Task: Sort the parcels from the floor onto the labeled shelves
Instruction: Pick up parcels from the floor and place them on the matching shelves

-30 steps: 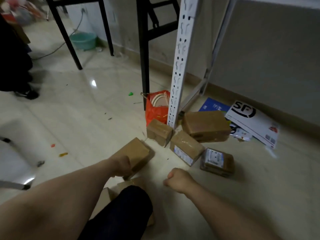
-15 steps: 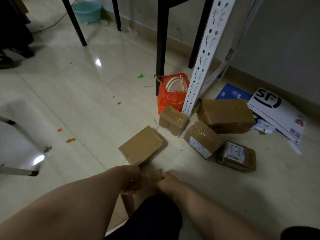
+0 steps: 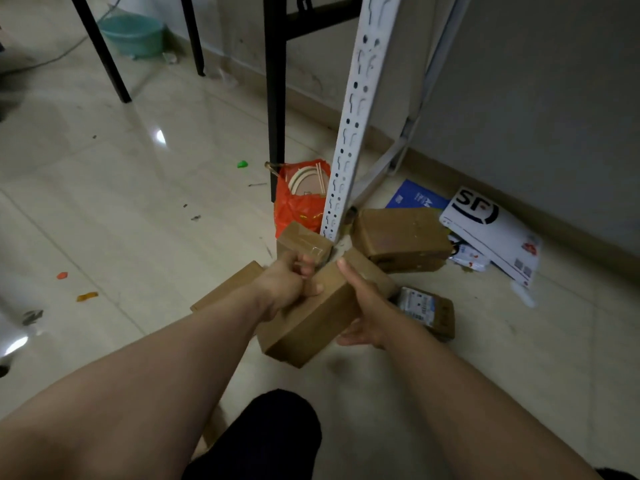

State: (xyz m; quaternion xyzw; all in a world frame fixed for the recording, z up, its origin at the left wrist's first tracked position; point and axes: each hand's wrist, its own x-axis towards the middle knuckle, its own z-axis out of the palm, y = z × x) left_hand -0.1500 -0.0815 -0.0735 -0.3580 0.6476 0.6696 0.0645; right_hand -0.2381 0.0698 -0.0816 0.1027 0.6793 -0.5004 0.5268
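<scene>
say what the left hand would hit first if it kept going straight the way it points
Probably the small taped box just beyond the left hand, which grips the parcel; the white shelf post stands behind that. Depth is unclear, so the hand may pass above it.
</scene>
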